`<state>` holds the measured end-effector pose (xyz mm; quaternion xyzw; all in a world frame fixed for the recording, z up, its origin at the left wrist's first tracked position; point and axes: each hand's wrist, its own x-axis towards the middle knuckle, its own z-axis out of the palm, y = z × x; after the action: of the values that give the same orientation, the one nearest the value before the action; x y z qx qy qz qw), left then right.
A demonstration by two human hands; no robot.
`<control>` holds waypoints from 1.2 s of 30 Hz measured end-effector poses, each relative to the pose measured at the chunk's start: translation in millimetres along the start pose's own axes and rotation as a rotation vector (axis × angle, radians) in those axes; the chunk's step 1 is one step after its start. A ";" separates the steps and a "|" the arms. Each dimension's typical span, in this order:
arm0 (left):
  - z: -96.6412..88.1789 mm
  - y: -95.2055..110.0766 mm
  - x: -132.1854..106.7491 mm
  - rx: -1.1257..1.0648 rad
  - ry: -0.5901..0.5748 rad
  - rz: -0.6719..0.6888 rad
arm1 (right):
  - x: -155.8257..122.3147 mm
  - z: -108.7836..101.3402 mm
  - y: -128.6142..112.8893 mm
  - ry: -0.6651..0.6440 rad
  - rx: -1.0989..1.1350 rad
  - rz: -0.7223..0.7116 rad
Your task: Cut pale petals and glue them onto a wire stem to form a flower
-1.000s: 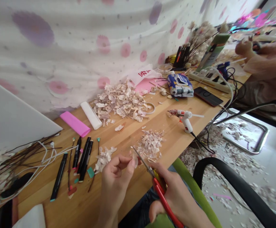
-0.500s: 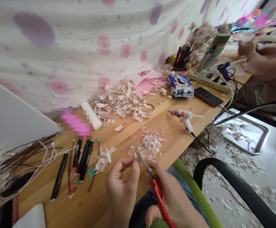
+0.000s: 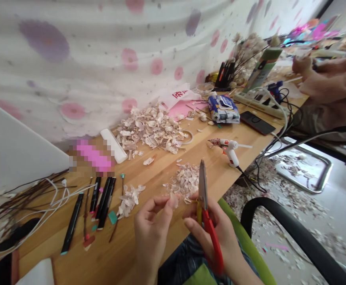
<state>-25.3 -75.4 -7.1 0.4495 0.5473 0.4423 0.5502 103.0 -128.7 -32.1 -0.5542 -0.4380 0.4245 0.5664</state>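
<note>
My left hand (image 3: 151,227) pinches a small pale flake (image 3: 173,200) between thumb and fingertips. My right hand (image 3: 211,237) is shut around red-handled scissors (image 3: 204,209), whose closed or nearly closed steel blades point upward, close to the flake. Just beyond both hands lies a heap of pale, papery cut flakes (image 3: 183,183) on the wooden table (image 3: 157,166). A smaller heap (image 3: 129,200) sits near my left hand, and the largest heap (image 3: 150,128) lies against the far wall.
Several black markers (image 3: 103,202) and thin stems (image 3: 54,190) lie at the left. Farther along stand a glue gun (image 3: 230,152), a power strip (image 3: 259,102) and a phone (image 3: 257,122). A co-worker's hands (image 3: 330,75) work at the right. Scraps litter the floor (image 3: 282,202) below a black-and-green chair (image 3: 291,229).
The scissors have swung from pointing up-left to nearly upright, with the blades turned edge-on. Both my hands have shifted slightly closer together, and the view has tilted a little.
</note>
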 end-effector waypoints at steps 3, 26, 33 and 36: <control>-0.2 -1.3 -3.1 0.022 -0.038 0.051 | 5.5 8.4 -7.1 0.038 0.128 0.030; -28.0 -15.1 5.0 -0.221 -0.586 -0.107 | 8.9 -0.6 -9.5 -0.266 0.455 0.403; -22.1 -12.0 6.2 -0.352 -0.624 -0.170 | 11.0 -1.3 -5.2 -0.296 0.510 0.382; -21.7 -12.1 6.3 -0.385 -0.587 -0.164 | 11.4 -0.2 -4.2 -0.310 0.450 0.345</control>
<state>-47.0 -71.5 -20.2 0.3998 0.3070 0.3439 0.7922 106.1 -117.8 -27.6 -0.4098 -0.3137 0.6797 0.5212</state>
